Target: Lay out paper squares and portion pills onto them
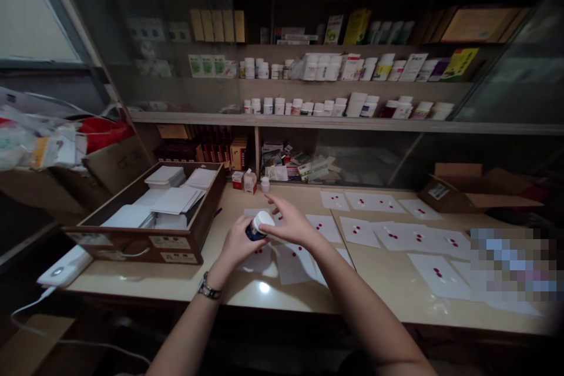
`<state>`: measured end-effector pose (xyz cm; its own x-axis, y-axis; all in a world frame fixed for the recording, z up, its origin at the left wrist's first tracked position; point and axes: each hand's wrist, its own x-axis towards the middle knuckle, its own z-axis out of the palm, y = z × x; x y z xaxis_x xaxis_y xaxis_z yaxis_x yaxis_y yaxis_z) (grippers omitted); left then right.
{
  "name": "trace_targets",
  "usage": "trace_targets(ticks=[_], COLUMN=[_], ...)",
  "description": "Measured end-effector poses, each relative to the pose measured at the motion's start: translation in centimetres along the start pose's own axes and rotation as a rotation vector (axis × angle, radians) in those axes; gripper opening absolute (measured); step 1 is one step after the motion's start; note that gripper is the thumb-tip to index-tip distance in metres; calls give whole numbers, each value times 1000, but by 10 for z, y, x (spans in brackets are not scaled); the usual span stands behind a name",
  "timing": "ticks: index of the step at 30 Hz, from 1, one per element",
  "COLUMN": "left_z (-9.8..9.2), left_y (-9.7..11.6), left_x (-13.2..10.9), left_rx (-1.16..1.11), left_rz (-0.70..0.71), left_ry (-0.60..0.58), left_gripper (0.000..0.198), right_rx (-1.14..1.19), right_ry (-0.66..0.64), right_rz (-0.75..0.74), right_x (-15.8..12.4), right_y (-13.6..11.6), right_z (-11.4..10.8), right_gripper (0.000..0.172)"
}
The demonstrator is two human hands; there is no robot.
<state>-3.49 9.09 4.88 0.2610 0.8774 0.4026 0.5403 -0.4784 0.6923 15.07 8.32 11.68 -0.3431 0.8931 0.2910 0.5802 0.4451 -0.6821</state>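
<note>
Head view: where's the bottle (256, 230)?

Your left grip (235, 242) is clamped on it, above the tabletop (388, 288). Your right grip (288, 224) spreads over its cap (263, 220); I can't tell if it's closing.

What could go wrong?

A loosened cap could spill onto the sheets (359, 232).

Labels?

None readable.

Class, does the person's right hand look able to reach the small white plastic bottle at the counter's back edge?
Probably yes: the right hand rests on a white-capped blue bottle, but nothing stands between it and the small white plastic bottle.
</note>
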Motion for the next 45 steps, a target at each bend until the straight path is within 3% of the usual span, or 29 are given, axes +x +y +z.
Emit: trace_targets(ticks=[4, 7, 14, 19, 22, 26, 28, 31, 34, 37, 40, 45], left_z=[1, 0, -16, -19, -17, -12, -11, -13, -13, -11, -8, -6], left_y=[1, 2, 5, 1, -2, -6, -6, -6, -8, -14, -19, -21], left_x=[-1, -4, 0, 5, 6, 3, -1, -8, -8, -1, 8, 11], left_rx=[-36, -95, -265, -687, -817, -974, -1072, -1109, -1032, -934, -897, -863], left_rz=[-57, -112, -124, -293, -401, -443, -446, -433, -424, -384, -308, -286], left_ry=[9, -31, -197, -412, -421, -384, -374, -300, -169, -53, 28, 58], left_gripper=[46, 48, 46, 49, 50, 46, 45, 45, 48, 53, 53, 56], right_rx=[-135, -75, 234, 357, 414, 586, 688, 703, 455, 72, -205, -436], right_ry=[-22, -94, -280, -377, -419, -483, -431, -139, 182, 335, 365, 234], right_rz=[104, 47, -99, -208, -233, -249, -233, -111, 113, 263, 363, 549], right_x=[2, 1, -6, -4, 4, 17, 25, 44, 71, 93, 103, 102], right_y=[-3, 1, 18, 19, 22, 29, 38, 59, 89, 117, 135, 146], right_z=[0, -1, -14, -23, -25, -27, -29, -29, -16, 6, 23, 31], right_gripper=[51, 35, 55, 49, 47, 46, 49, 49, 46, 45, 35, 22])
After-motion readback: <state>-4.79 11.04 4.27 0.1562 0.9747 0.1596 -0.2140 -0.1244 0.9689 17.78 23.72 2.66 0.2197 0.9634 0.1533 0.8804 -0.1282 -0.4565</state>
